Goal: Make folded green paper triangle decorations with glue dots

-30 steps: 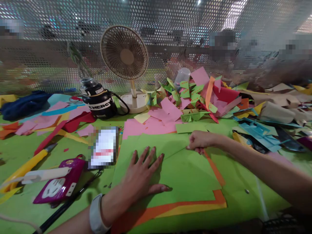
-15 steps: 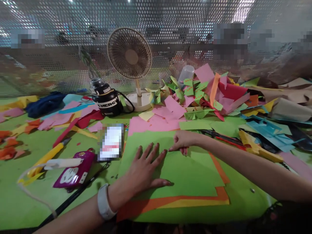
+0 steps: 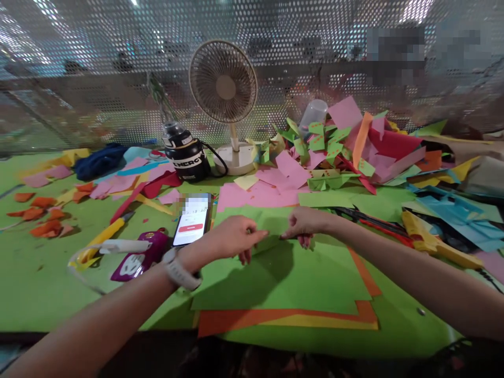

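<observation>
One green paper sheet (image 3: 291, 289), flat at centre, atop orange and yellow paper layers (image 3: 232, 323); its upper part is partly hidden by both hands. Left hand (image 3: 240, 239): fingers curled, index extended; right hand (image 3: 305, 226): fingers bunched, tips at the sheet. Whether either pinches paper, one cannot tell. Left: lit black-edged smartphone (image 3: 192, 223), magenta case (image 3: 137, 260). Behind: black bottle (image 3: 188, 160), beige round fan (image 3: 225, 86), heaped coloured scraps (image 3: 299, 170).
</observation>
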`<state>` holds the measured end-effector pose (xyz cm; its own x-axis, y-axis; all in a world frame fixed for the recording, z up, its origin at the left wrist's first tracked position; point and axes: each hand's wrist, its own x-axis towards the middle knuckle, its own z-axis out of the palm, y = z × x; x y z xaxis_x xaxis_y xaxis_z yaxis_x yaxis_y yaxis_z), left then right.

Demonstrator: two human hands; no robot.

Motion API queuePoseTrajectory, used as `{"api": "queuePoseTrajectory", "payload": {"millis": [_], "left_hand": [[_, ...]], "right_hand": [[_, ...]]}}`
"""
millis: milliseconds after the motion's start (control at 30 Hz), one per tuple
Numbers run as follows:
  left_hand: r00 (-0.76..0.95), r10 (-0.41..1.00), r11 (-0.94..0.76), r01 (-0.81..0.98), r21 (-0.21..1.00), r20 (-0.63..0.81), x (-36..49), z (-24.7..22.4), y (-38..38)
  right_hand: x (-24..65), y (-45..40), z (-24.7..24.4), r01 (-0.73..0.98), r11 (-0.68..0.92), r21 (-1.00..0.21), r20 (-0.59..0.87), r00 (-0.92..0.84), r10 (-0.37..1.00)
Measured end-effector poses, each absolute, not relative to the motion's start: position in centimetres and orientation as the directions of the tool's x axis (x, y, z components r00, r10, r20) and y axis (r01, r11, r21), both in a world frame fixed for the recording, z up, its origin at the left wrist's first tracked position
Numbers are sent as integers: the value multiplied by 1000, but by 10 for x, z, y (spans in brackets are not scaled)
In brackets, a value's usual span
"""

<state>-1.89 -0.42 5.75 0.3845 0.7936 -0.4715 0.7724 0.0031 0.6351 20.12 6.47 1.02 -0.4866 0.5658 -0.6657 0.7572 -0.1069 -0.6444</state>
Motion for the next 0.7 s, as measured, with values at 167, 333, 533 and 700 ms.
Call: {"api": "queuePoseTrajectory", "payload": {"millis": [167, 333, 533, 700], "left_hand": [[421, 602, 295, 673, 678, -679, 11, 28, 17], [412, 569, 391, 626, 675, -712, 10, 14, 16], [408, 586, 389, 616, 685, -700, 2, 12, 12], [366, 584, 393, 654, 647, -725, -18, 19, 1]], "right_hand": [[201, 63, 13, 753, -101, -650, -656, -490, 574], [202, 64, 7, 737, -108, -667, -646, -500, 577], [203, 63, 7, 743, -101, -661, -648, -498, 576], [205, 63, 6, 737, -96, -669, -641, -508, 575]]}}
